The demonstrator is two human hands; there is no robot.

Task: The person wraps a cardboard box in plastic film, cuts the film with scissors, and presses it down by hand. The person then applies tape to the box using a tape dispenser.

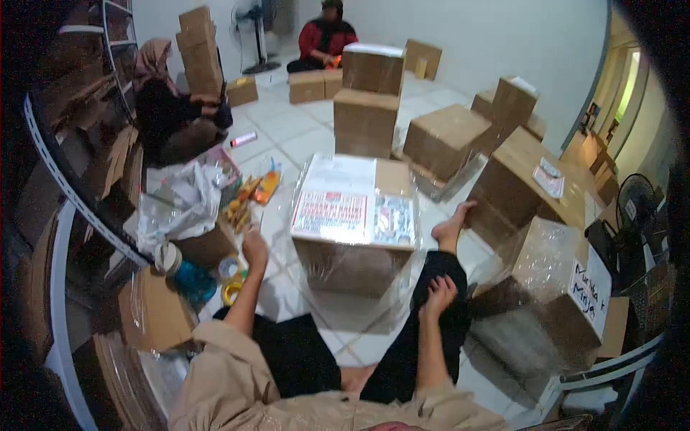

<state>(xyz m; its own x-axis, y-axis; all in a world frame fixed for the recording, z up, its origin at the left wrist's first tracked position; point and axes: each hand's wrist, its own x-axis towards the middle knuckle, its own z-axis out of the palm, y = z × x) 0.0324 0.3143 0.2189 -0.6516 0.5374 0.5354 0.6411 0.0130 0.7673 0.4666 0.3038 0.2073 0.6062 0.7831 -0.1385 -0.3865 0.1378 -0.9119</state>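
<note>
My left hand [255, 250] reaches forward beside the yellow and orange snack packets [248, 197] on the floor. Its fingers are curled closed, and what they hold, if anything, is hidden. My right hand [440, 294] rests on my right leg, fingers loosely bent and apart, with nothing in it. Between my legs stands a cardboard box [352, 266] wrapped in clear plastic. On its top are a white sheet and a label [334, 212] with red print. Rolls of tape [231, 292] and a blue bottle [190, 276] with a pale lid are left of my left forearm.
Wrapped boxes [445, 136] stand ahead and to the right; one carries handwriting [589, 291]. A white plastic bag [183, 201] lies at the left. Two people sit on the floor farther back, near a standing fan [259, 39]. Metal racks [79, 194] edge the left side.
</note>
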